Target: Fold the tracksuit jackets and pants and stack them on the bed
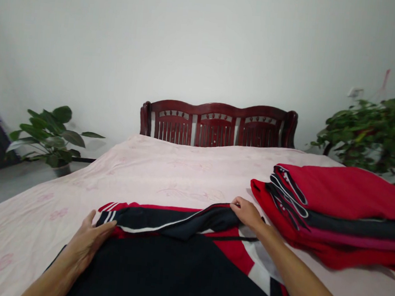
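White walls stand around a big bed [55,209] with a pale pink cover and a dark red wooden headboard [217,122]. A green plant [48,136] sits on the floor at the left, and a bushy green plant [373,132] stands at the right. A black and red track jacket [179,267] lies flat on the near end of the bed, with one black sleeve [176,220] folded across it. The left hand [85,242] lies on the jacket by the end of the sleeve, its fingers [101,227] spread wide. The right hand [245,213] has its fingers curled close over the far part of the sleeve, holding it. Just beside that hand, a stack of folded red and black clothes [331,212] sits on the bed.
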Tool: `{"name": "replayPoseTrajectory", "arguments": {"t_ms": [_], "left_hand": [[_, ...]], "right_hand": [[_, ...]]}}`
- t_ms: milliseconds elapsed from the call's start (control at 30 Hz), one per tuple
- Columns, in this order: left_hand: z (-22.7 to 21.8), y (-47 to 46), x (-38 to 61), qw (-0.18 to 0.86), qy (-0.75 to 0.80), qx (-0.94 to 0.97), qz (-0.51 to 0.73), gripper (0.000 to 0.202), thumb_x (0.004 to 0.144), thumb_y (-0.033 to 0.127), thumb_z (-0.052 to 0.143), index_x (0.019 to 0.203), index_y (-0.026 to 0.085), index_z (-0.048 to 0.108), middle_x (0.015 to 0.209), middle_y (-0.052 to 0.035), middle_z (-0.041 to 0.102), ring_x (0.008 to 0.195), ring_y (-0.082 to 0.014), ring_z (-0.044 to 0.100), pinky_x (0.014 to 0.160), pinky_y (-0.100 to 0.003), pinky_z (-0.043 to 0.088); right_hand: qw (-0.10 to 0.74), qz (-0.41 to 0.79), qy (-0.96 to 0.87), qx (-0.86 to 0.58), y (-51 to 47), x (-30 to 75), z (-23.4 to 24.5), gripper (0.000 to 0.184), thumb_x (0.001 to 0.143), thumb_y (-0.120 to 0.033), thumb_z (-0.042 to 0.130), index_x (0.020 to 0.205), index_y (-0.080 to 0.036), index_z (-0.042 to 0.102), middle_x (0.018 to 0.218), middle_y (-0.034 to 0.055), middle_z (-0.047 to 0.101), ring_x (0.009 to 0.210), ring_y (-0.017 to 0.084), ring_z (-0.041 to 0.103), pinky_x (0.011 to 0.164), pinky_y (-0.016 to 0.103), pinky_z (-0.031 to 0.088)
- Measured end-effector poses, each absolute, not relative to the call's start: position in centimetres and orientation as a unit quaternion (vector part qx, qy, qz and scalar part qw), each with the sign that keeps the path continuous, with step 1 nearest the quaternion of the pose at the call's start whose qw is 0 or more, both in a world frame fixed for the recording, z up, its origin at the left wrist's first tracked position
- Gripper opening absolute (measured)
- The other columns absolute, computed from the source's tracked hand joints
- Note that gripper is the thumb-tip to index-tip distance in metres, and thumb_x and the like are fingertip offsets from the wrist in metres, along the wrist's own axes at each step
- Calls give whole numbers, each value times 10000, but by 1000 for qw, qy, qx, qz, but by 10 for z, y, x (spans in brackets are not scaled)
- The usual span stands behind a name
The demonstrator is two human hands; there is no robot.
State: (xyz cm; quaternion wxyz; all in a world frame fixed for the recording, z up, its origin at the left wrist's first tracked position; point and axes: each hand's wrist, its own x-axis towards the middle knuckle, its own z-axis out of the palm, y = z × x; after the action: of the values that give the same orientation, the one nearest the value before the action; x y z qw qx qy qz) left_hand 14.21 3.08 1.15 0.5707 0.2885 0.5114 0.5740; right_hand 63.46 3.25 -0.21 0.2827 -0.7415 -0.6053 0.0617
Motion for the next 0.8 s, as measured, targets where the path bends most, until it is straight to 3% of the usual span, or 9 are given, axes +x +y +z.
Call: {"name": "replayPoseTrajectory", "arguments": {"t_ms": [100, 200, 267, 367, 467, 633, 700, 800], "left_hand": [[1, 42, 119, 441, 569, 494, 487, 786, 538, 81, 818, 1263, 268, 579, 1061, -62, 706, 951, -259, 706, 824, -371, 599], [-12, 56, 105, 250, 579, 672, 388, 574, 555, 183, 763, 1124, 216, 697, 1111, -101, 685, 1142, -348, 608, 1016, -496, 480], [-19, 63, 100, 155, 576, 723, 348, 426, 637, 262, 688, 1058, 215, 735, 1133, -114, 663, 1169, -351, 581, 1055, -521, 430], [-15, 70, 95, 93, 558, 747, 348, 275, 742, 370, 601, 927, 236, 753, 1176, -107, 641, 1133, -313, 596, 1032, -477, 451], [14, 72, 94, 123, 557, 713, 407, 316, 746, 494, 643, 904, 232, 722, 1092, -75, 692, 1052, -281, 629, 970, -403, 494], [66, 79, 98, 357, 543, 537, 538, 474, 719, 568, 685, 1022, 207, 638, 813, 6, 692, 729, -165, 643, 680, -274, 549], [65, 87, 101, 403, 560, 504, 520, 506, 657, 578, 715, 971, 194, 617, 708, 30, 646, 606, -130, 597, 592, -254, 529], [39, 102, 104, 373, 645, 524, 412, 504, 580, 618, 695, 800, 175, 594, 567, 37, 565, 513, -138, 558, 509, -261, 492]], "right_hand": [[263, 82, -608, -745, 36, 631, -4, 184, 777, -383, 584, 791, -225, 676, 795, 39, 685, 735, 190, 581, 652, 282, 344], [291, 129, -622, -715, 41, 631, -6, 235, 746, -434, 604, 715, -210, 669, 725, 37, 665, 683, 186, 566, 637, 288, 350], [325, 149, -628, -691, 44, 633, -7, 279, 770, -450, 543, 695, -202, 646, 705, 31, 652, 677, 183, 565, 632, 285, 372], [374, 173, -619, -668, 43, 638, -8, 349, 772, -513, 508, 697, -195, 627, 687, 24, 636, 678, 184, 560, 624, 281, 398], [439, 230, -588, -639, 37, 642, -8, 392, 730, -581, 580, 675, -195, 617, 645, 2, 601, 632, 167, 519, 589, 274, 383], [463, 271, -560, -631, 38, 647, -9, 426, 739, -618, 602, 666, -198, 586, 596, -23, 547, 576, 139, 465, 541, 259, 333], [427, 228, -577, -658, 44, 648, -12, 419, 778, -601, 558, 650, -202, 572, 579, -22, 539, 565, 141, 469, 532, 260, 324], [362, 134, -603, -698, 52, 646, -17, 364, 816, -508, 519, 615, -208, 566, 585, -3, 566, 583, 157, 510, 554, 272, 339]]}}
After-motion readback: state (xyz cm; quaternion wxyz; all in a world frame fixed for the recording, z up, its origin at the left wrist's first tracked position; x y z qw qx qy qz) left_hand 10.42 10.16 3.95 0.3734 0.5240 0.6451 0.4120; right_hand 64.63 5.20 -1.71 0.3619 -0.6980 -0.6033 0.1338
